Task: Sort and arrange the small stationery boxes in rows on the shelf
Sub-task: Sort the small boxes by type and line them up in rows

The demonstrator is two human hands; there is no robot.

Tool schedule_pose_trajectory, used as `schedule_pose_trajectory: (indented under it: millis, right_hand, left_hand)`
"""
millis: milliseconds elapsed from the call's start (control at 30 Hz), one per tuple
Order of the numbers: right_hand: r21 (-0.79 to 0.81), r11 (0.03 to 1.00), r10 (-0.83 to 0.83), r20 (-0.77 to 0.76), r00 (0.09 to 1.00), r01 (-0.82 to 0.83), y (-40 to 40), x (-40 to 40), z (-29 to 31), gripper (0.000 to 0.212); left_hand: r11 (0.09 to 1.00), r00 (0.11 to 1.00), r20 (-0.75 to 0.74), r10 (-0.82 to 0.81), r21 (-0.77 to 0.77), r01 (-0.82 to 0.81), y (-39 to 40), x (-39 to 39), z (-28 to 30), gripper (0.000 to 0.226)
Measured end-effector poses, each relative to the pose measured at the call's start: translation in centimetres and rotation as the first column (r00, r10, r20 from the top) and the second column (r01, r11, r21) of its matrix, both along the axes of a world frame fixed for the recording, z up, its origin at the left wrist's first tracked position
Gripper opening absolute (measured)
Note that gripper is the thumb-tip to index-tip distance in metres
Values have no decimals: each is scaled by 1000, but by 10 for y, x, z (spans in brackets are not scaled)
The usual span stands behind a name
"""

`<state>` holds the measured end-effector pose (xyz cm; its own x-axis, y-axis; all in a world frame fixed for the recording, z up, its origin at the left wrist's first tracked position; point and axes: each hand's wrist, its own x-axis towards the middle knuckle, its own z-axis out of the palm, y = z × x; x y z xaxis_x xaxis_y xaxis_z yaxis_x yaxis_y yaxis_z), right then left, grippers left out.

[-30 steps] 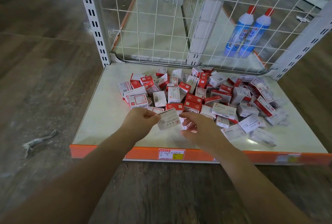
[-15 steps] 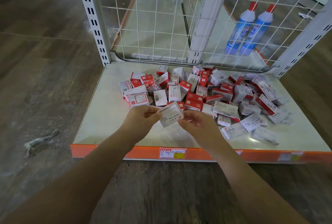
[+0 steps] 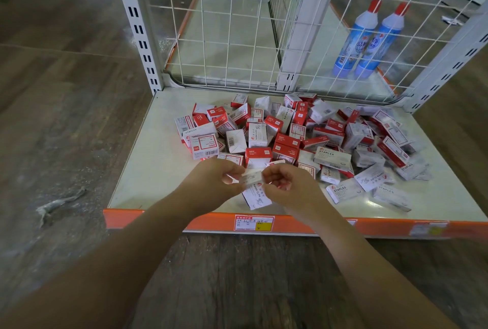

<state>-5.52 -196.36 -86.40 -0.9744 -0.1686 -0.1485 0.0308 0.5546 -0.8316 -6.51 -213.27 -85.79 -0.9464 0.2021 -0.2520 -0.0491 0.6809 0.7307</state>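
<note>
Holding one white paper-clip box (image 3: pixel 255 191) between both hands, above the front edge of the shelf (image 3: pixel 148 170). Left hand (image 3: pixel 214 183) pinching the box's upper left end, fingers curled in a tight grip around it. Right hand (image 3: pixel 287 183) pinching the upper right end, fingers likewise curled in on it. Box hanging tilted, its printed face turned toward the camera, lower end dangling just above the orange price rail (image 3: pixel 184 221).

Lying behind the hands, a loose heap of red-and-white boxes (image 3: pixel 290 135), jumbled across the middle and right of the shelf, none set in rows. Standing beyond the wire grid back panel (image 3: pixel 224 38), two blue bottles with red caps (image 3: pixel 367 38), side by side and touching.
</note>
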Motion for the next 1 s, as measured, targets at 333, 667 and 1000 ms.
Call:
schedule_pose_trajectory:
  millis: [333,667,1000]
  right_hand:
    - [93,995,17,91,996,-25,1,3,-7,25]
    - [93,995,-42,108,993,32,-6,2,-16,49]
    - [-6,992,-128,11,992,128,-2,-1,-23,46]
  left_hand:
    - [996,999,15,40,-82,-38,2,-4,-3,27]
    - [819,836,309,454,225,-528,3,-5,-3,15]
    - [906,914,237,329,194,-377,11,1,-13,23]
